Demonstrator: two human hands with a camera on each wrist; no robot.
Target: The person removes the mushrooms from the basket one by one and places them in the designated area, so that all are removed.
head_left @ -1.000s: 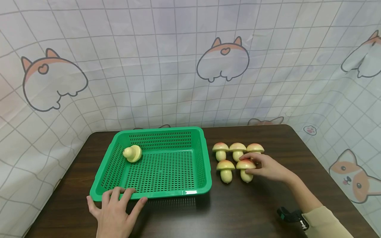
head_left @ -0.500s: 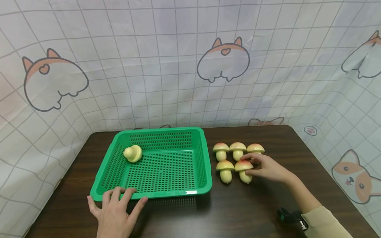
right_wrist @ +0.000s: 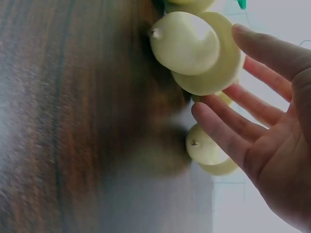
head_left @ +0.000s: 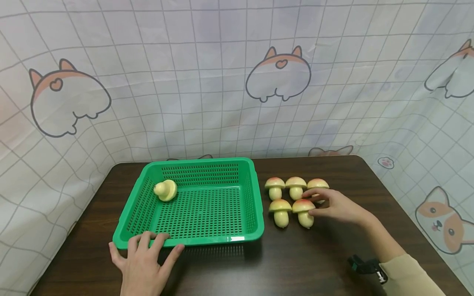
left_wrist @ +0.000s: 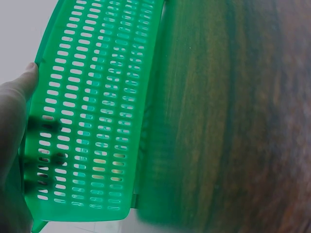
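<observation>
In the head view my left hand (head_left: 142, 265) holds the near rim of a green plastic basket (head_left: 207, 241), its fingers hooked over the edge. Dark fingertip shapes show through the slotted wall in the left wrist view. Inside the basket lies one toy mushroom (head_left: 165, 190), tipped on its side. My right hand (head_left: 337, 206) is beside the near-right mushroom (head_left: 304, 213), which lies on the table with its red-tinged cap pointing away. The right wrist view shows loosely extended fingers and a thumb by the cap (right_wrist: 214, 73); whether the thumb touches it I cannot tell.
Another mushroom (head_left: 280, 213) lies left of that one, nearest the basket. Behind them is a row of three: left (head_left: 275, 188), middle (head_left: 296, 188) and right (head_left: 317, 183), the last partly hidden by my right hand. The dark wooden table (head_left: 289, 263) meets a patterned cloth backdrop (head_left: 222, 102).
My right hand slid the near-right mushroom slightly left, towards its neighbour, then loosened and drew back a little to the right. The left hand and basket stayed put.
</observation>
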